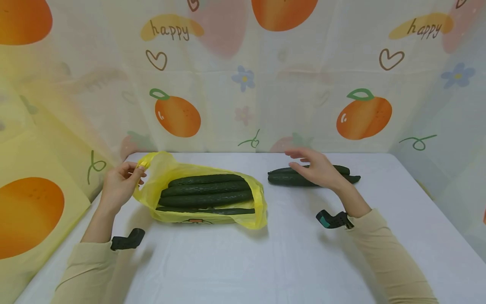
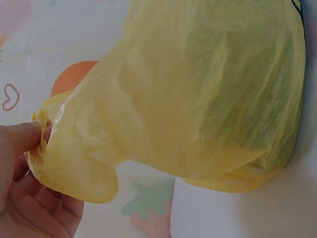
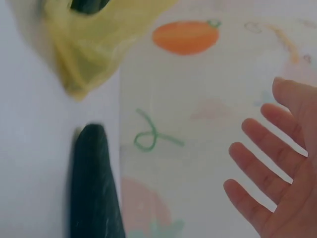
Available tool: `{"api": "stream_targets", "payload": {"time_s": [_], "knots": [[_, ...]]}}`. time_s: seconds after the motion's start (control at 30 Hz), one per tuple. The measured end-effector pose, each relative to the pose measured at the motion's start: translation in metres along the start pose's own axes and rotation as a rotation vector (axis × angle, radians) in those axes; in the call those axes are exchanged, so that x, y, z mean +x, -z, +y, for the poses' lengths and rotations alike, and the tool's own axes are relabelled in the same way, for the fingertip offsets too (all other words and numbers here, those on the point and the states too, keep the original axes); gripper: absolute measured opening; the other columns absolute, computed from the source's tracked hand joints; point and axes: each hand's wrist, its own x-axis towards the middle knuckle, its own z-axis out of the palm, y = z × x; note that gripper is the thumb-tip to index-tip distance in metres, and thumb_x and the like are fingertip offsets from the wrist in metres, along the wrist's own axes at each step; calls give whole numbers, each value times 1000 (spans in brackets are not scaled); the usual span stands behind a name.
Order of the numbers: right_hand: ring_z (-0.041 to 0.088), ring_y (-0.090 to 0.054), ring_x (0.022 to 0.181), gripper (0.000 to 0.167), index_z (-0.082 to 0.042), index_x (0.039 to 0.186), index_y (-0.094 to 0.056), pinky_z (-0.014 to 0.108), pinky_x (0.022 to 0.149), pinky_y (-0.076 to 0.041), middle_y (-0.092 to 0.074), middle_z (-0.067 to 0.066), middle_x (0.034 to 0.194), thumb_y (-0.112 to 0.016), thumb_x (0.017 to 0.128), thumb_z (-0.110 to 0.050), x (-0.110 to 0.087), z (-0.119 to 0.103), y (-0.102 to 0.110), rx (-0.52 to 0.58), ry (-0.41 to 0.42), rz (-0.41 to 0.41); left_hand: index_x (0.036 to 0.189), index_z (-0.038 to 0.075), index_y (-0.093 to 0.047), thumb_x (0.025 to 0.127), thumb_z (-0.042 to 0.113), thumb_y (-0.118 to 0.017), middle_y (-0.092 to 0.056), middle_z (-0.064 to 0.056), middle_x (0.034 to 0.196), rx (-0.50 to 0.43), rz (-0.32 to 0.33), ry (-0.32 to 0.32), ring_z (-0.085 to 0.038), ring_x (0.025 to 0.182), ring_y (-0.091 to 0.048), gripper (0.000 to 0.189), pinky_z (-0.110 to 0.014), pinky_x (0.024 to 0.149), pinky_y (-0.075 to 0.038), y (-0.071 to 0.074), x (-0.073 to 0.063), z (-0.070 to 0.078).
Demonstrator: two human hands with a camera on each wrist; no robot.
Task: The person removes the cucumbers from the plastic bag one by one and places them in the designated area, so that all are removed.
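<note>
My left hand pinches the handle of a yellow plastic bag between thumb and fingers, holding that end up. Through the bag's wide mouth several dark green cucumbers show, lying side by side. In the left wrist view the bag stretches from the pinched handle, and green shows through its thin film. My right hand hovers above two cucumbers to the right of the bag, partly covering them. Its fingers are spread and hold nothing in the right wrist view, where a cucumber lies lower left.
A white-covered table carries everything. Behind it hangs a printed curtain with oranges and hearts, and another yellowish sheet hangs on the left. Each wrist wears a black camera mount.
</note>
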Motion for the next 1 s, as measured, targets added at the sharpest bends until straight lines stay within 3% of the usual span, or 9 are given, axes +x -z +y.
{"api": "stream_targets", "payload": {"time_s": [0.17, 0.53, 0.8, 1.0], "knots": [[27, -55, 111, 39, -8, 126, -53, 45, 92, -45, -58, 8, 122, -62, 88, -15, 3, -19, -5, 27, 34, 21, 99, -4, -59, 94, 28, -51, -61, 13, 73, -3, -2, 5, 0, 61, -56, 33, -18, 47, -44, 0, 1, 0], [17, -54, 112, 46, -14, 131, -49, 41, 94, -44, -54, 3, 127, -63, 87, -12, 10, -66, -17, 127, 161, 34, 100, -4, -58, 94, 28, -51, -59, 18, 71, -9, -2, 7, 0, 61, -56, 33, -18, 47, -45, 1, 1, 1], [14, -52, 114, 49, -11, 132, -47, 35, 95, -44, -53, 3, 130, -64, 86, -11, 17, -95, -29, 138, 275, 64, 99, -3, -58, 94, 28, -52, -59, 17, 71, -8, 8, 4, 0, 60, -56, 32, -18, 47, -44, 1, 0, 0], [12, -51, 115, 47, -12, 131, -47, 30, 95, -43, -53, 0, 129, -64, 87, -14, 23, -116, -41, 211, 322, 62, 98, -3, -58, 94, 27, -52, -59, 21, 69, -6, 12, 6, 1, 60, -56, 30, -17, 46, -43, 2, 1, 0]]}}
